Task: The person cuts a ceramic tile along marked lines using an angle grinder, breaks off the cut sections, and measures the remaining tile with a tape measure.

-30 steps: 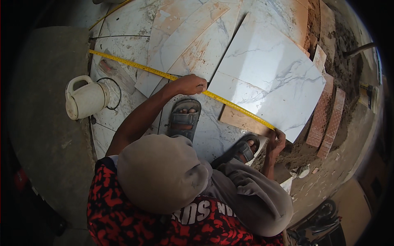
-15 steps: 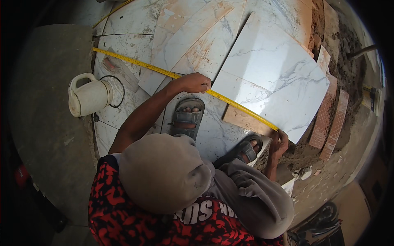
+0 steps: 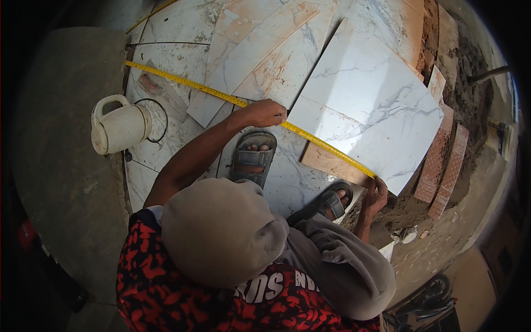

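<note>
A yellow tape measure (image 3: 326, 146) stretches across the floor, with its far-left end at the floor's edge. My left hand (image 3: 268, 113) is closed around the middle of the tape, near the left corner of a white marbled tile (image 3: 370, 105). Down by that tile's near corner, my right hand (image 3: 376, 195) pinches the tape's right end between thumb and fingers. The tape runs along the tile's near edge. Beneath that edge a brownish piece of tile or board (image 3: 332, 163) sticks out.
On the left stands a dirty white jug (image 3: 124, 128), with a trowel (image 3: 166, 94) lying beyond it. Several stained tile pieces (image 3: 282, 44) lie ahead. Loose soil and reddish tile strips (image 3: 434, 160) line the right. My sandalled feet (image 3: 254, 157) rest between my arms.
Both hands keep their hold on the tape measure, and the tape lies along the same line. Only a slight shift of the whole view shows.
</note>
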Motion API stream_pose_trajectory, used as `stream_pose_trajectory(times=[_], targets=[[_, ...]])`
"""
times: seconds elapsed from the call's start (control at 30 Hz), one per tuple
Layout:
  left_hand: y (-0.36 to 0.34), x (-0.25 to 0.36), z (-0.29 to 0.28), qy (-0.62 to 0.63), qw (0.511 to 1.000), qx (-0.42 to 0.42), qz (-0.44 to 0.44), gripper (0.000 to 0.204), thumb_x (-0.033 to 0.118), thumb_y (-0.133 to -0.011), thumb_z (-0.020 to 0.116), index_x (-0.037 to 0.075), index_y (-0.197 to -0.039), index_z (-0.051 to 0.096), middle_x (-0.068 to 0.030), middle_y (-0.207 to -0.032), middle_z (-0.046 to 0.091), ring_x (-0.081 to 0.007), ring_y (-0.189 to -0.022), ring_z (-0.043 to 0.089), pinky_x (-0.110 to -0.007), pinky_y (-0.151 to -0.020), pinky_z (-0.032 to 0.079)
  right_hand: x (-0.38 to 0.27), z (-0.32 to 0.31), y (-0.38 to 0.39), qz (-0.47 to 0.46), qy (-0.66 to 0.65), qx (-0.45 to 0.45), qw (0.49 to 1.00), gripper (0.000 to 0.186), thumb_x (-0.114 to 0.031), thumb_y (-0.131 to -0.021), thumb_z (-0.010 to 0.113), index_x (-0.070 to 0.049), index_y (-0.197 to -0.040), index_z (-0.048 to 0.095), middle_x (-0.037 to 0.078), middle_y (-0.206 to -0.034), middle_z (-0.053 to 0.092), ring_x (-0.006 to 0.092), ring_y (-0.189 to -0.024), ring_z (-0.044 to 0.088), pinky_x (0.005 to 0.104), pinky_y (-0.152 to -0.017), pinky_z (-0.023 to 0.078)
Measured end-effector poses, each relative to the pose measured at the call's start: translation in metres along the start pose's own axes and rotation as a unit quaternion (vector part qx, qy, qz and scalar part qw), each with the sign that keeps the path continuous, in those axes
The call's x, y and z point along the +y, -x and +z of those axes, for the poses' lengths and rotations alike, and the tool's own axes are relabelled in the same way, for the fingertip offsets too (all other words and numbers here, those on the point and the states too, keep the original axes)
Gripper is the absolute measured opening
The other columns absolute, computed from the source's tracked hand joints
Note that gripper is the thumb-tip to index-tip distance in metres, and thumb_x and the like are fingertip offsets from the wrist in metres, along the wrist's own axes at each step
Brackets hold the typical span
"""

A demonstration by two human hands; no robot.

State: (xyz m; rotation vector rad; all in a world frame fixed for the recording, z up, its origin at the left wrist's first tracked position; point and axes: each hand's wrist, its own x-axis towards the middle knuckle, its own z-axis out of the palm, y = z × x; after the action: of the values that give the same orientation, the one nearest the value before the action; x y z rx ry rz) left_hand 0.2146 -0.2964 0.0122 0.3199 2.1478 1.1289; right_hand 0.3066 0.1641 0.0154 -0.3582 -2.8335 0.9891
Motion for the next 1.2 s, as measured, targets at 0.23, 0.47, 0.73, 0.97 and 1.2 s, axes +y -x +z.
stream_pose_trajectory(times=[0.23, 0.47, 0.73, 0.97, 1.2], targets=[[0.003, 0.010, 0.015, 0.021, 1.000, 0.000, 0.009, 0.025, 0.020, -0.084, 0.056, -0.001, -0.093, 0.067, -0.0193, -0.087, 0.069, -0.0324, -0.082, 0.066, -0.039, -0.077, 0.049, 0.010, -0.008, -0.007, 0.035, 0.042, 0.007, 0.998, 0.016, -0.004, -0.088, 0.066, 0.004, -0.101, 0.069, 0.017, -0.100, 0.070, 0.0278, -0.091, 0.068, 0.0363, -0.085, 0.053], [0.005, 0.007, 0.020, 0.005, 1.000, -0.007, -0.009, 0.027, 0.021, -0.083, 0.056, 0.001, -0.096, 0.068, -0.0193, -0.089, 0.069, -0.0335, -0.084, 0.066, -0.041, -0.078, 0.049, 0.017, -0.006, -0.009, 0.001, 0.053, -0.001, 0.999, 0.017, -0.005, -0.088, 0.066, 0.003, -0.102, 0.069, 0.017, -0.097, 0.070, 0.0284, -0.089, 0.067, 0.0363, -0.082, 0.053], [0.000, 0.008, 0.013, -0.004, 0.999, -0.039, -0.003, 0.028, 0.025, -0.084, 0.058, 0.004, -0.098, 0.070, -0.0182, -0.088, 0.070, -0.0321, -0.082, 0.067, -0.039, -0.076, 0.049, 0.010, -0.006, -0.006, 0.015, 0.070, 0.008, 0.997, 0.016, -0.005, -0.087, 0.066, 0.004, -0.100, 0.068, 0.016, -0.096, 0.069, 0.0273, -0.087, 0.067, 0.0362, -0.080, 0.053], [-0.002, 0.004, 0.015, -0.001, 0.999, -0.032, -0.001, 0.028, 0.026, -0.084, 0.060, 0.003, -0.096, 0.070, -0.0180, -0.086, 0.070, -0.0312, -0.080, 0.066, -0.039, -0.075, 0.049, 0.015, -0.004, -0.004, -0.008, 0.067, 0.021, 0.997, 0.013, -0.003, -0.087, 0.065, 0.002, -0.099, 0.068, 0.016, -0.095, 0.069, 0.0283, -0.087, 0.067, 0.0371, -0.081, 0.053], [0.000, 0.012, 0.015, 0.001, 1.000, -0.027, -0.001, 0.028, 0.026, -0.084, 0.059, 0.003, -0.095, 0.069, -0.0182, -0.087, 0.069, -0.0322, -0.080, 0.065, -0.040, -0.075, 0.048, 0.016, -0.003, -0.003, -0.020, 0.074, 0.022, 0.997, 0.012, -0.001, -0.086, 0.066, 0.002, -0.098, 0.068, 0.016, -0.096, 0.069, 0.0296, -0.088, 0.067, 0.0379, -0.081, 0.053]])
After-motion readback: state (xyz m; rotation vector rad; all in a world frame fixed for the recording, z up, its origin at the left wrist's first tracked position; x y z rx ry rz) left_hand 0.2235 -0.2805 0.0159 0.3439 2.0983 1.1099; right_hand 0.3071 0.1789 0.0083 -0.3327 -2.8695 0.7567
